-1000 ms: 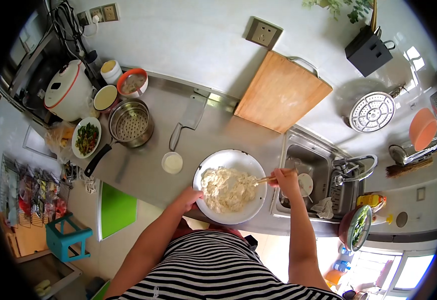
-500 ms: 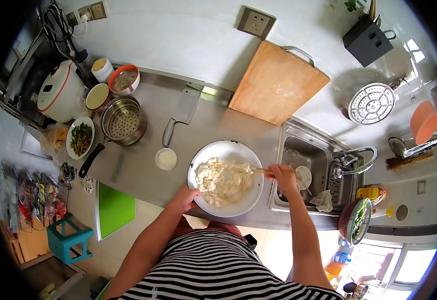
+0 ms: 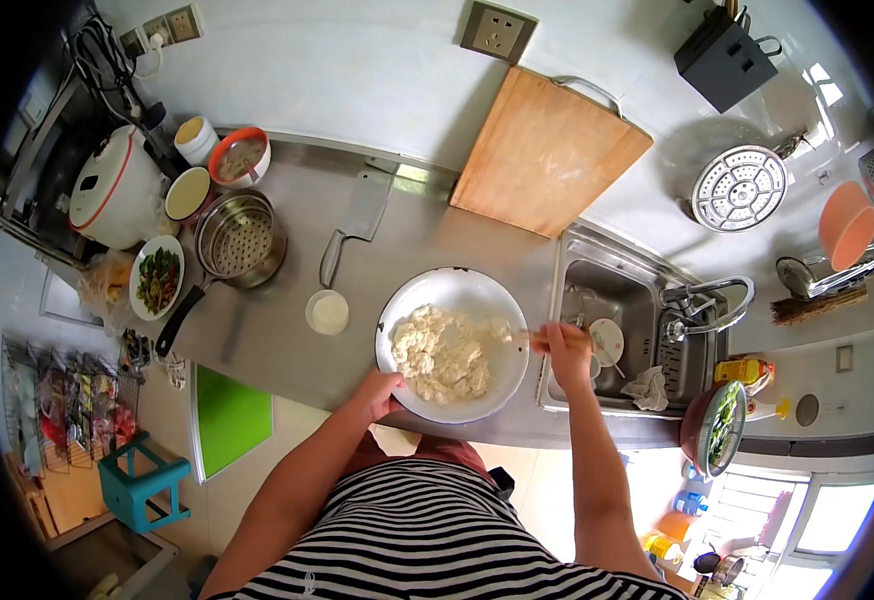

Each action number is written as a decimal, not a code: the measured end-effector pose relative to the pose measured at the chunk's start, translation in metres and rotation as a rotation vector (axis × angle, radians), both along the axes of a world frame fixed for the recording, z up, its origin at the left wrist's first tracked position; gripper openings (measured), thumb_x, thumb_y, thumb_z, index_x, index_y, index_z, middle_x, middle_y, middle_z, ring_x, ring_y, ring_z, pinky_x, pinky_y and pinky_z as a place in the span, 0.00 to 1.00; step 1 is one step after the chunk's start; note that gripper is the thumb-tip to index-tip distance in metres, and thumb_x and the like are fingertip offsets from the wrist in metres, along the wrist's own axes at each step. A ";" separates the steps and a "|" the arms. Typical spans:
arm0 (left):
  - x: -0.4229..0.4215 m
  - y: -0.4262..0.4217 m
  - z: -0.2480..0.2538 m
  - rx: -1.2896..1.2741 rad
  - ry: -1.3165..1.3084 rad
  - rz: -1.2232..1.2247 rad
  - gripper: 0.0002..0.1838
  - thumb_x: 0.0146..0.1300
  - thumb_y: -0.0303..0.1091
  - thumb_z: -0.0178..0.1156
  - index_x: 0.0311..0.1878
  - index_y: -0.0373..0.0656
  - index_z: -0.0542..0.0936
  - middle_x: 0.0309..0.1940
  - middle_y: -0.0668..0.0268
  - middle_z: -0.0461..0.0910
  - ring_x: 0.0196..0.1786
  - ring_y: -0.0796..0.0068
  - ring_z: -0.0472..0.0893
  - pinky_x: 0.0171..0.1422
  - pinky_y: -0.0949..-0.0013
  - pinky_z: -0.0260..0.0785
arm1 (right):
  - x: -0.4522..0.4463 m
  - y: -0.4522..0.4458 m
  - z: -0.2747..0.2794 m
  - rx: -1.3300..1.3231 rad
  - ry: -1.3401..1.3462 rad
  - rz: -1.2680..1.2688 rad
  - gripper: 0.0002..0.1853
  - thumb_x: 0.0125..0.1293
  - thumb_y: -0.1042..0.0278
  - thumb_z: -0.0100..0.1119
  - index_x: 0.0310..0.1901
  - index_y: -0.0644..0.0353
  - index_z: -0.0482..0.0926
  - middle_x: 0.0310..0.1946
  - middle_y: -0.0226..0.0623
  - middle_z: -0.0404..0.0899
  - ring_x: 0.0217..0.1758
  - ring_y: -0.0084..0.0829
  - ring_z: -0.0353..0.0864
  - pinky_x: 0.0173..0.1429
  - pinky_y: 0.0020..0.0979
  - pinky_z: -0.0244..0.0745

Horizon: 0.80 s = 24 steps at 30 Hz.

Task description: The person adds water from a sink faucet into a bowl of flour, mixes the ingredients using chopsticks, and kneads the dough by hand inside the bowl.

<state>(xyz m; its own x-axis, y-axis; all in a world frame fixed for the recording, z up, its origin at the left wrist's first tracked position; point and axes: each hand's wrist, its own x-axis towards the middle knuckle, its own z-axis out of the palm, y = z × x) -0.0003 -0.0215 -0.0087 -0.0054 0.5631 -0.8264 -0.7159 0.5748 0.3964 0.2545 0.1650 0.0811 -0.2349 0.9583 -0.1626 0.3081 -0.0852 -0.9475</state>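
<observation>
A white enamel bowl (image 3: 507, 378) stands at the counter's front edge with lumpy pale dough (image 3: 442, 352) inside. My left hand (image 3: 379, 392) is closed on the bowl's left rim. Over the right rim, my right hand (image 3: 565, 350) grips wooden chopsticks (image 3: 523, 337), whose tips reach the dough's right side. Left of the bowl sits a small cup of white contents (image 3: 327, 312). Behind the cup lies a cleaver (image 3: 369, 205), its handle toward me.
A cutting board (image 3: 552, 150) leans on the wall. The sink (image 3: 612, 290) holds dishes, with a faucet (image 3: 717, 305) at its right. At left are a steamer pot (image 3: 240, 240), a plate of greens (image 3: 157, 278) and a rice cooker (image 3: 117, 190). A bowl of greens (image 3: 722, 430) is far right.
The view has shifted, so the counter items appear farther left and higher. My right hand has moved the chopsticks in the dough, whose shape has changed. My left hand stays on the rim.
</observation>
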 end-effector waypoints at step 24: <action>-0.003 0.002 0.002 0.014 0.033 0.067 0.14 0.51 0.21 0.53 0.43 0.32 0.71 0.36 0.56 0.73 0.37 0.57 0.80 0.38 0.49 0.80 | -0.022 0.028 0.021 0.024 -0.084 0.083 0.13 0.68 0.67 0.52 0.36 0.72 0.79 0.27 0.38 0.81 0.28 0.26 0.83 0.34 0.23 0.80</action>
<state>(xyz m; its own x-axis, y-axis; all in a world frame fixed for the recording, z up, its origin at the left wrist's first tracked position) -0.0028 -0.0199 -0.0066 -0.0708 0.5720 -0.8172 -0.7388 0.5204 0.4282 0.2324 0.1935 0.1024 -0.3003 0.9399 -0.1624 0.3919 -0.0336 -0.9194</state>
